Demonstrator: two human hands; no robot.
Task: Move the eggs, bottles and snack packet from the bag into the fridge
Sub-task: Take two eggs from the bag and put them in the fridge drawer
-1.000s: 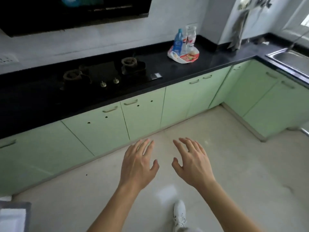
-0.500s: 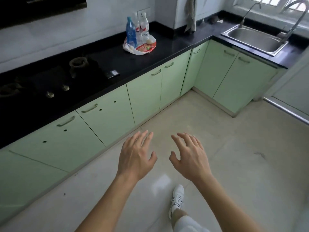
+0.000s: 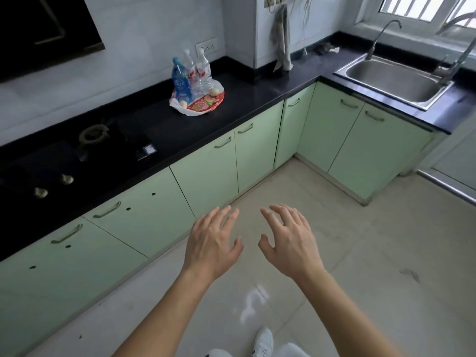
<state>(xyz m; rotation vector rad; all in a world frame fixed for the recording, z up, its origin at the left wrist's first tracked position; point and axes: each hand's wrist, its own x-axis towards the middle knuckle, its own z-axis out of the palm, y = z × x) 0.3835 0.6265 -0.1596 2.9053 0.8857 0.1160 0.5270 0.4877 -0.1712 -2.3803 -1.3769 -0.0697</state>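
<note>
A pale, glossy tiled floor [image 3: 347, 253] fills the lower right of the frame. Flat-fronted cabinets [image 3: 206, 176] in matte mint green, with slim curved metal handles, run from the lower left to the right edge and turn a corner at centre right. Above them lies a black, polished stone tabletop [image 3: 244, 109]. A rectangular brushed-steel sink [image 3: 373, 70] is set into it at the upper right, with curved taps behind. A black glass hob [image 3: 64, 161] with a round burner ring and two knobs sits at the left.

At lower centre, the left hand [image 3: 211, 246] and right hand [image 3: 291, 246] hover side by side over the floor, palms down. Their fingers [image 3: 221, 217] are spread wide and lightly bent, holding nothing, well apart from the tabletop.

The crumpled white plastic bag [image 3: 177, 106] lies open and flattened on the tabletop at upper centre, near the wall. Standing upright in it are a blue bottle [image 3: 180, 82] and two clear bottles [image 3: 203, 70] with red-and-white labels, all three close together. In front of them a shiny red snack packet [image 3: 204, 103] lies flat. Two pale, rounded eggs [image 3: 183, 104] rest in the bag, one at the packet's left end and one behind its right end.

A white shoe [image 3: 262, 342] shows at the bottom edge.
</note>
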